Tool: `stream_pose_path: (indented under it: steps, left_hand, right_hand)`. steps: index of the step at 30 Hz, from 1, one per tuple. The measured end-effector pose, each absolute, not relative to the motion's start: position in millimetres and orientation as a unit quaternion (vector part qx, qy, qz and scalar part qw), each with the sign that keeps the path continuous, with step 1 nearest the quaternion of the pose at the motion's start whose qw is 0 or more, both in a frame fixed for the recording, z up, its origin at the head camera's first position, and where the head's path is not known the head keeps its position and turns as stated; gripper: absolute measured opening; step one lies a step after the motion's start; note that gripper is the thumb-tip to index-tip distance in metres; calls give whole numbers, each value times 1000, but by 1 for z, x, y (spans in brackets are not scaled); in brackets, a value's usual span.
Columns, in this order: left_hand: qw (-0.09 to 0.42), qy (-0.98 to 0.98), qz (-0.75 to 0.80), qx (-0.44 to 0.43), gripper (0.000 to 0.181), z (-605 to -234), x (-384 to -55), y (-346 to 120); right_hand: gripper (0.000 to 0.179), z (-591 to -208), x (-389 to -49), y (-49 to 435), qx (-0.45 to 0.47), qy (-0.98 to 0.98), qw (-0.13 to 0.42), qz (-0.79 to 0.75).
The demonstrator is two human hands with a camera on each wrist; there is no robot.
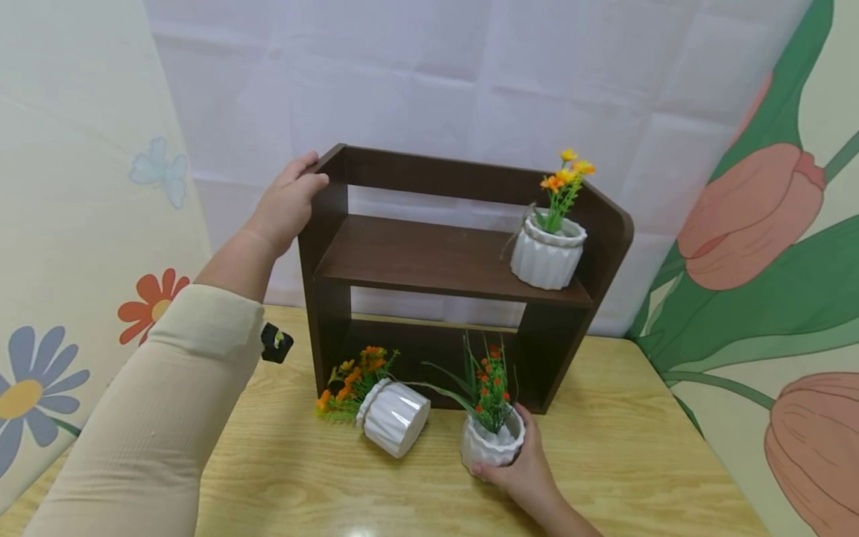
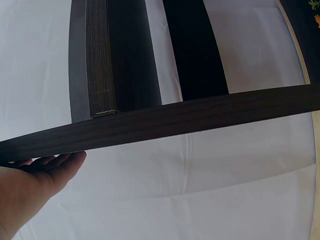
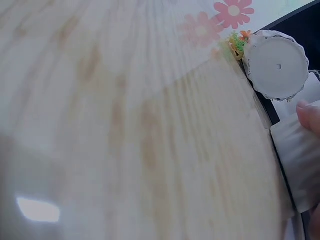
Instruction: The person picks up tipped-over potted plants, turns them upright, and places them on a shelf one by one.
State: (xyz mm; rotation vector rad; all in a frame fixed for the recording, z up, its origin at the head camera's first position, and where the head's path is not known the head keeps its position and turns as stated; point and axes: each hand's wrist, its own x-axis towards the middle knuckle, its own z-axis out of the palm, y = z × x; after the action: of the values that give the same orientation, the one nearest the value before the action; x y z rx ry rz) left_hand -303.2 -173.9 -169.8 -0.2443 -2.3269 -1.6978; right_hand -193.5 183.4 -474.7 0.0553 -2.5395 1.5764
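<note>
Now, nearest you, your right hand (image 1: 526, 470) grips a fluted white ceramic-looking pot of red flowers (image 1: 478, 451), opening upward, before the lower compartment of the dark-brown wooden shelf unit (image 1: 423, 257). To its left, a white pot of orange flowers (image 1: 396, 419) lies sideways, blooms leftward, partly blocking that compartment. Farther back, your left hand (image 1: 282, 209) rests against the unit's left side; a white pot of yellow flowers (image 1: 546, 257) stands upper right.

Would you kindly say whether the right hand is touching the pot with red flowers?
Touching: the head view shows the right hand gripping the pot, thumb against its white wall.
</note>
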Motion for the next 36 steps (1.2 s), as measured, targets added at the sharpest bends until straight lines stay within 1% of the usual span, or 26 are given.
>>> stream_pose_path:
  steps: [10, 31, 36]
  left_hand:
    - [123, -800, -581, -83, 62, -170, -304, -174]
    - [124, -803, -577, -81, 63, -170, -305, -175]
    - [123, -802, -578, -80, 62, -170, -305, -175]
  right_hand:
    - [120, -474, -191, 179, 21, -845, 85, 527]
    - [119, -474, -190, 180, 21, -837, 72, 542]
    - [118, -476, -191, 179, 17, -839, 79, 537]
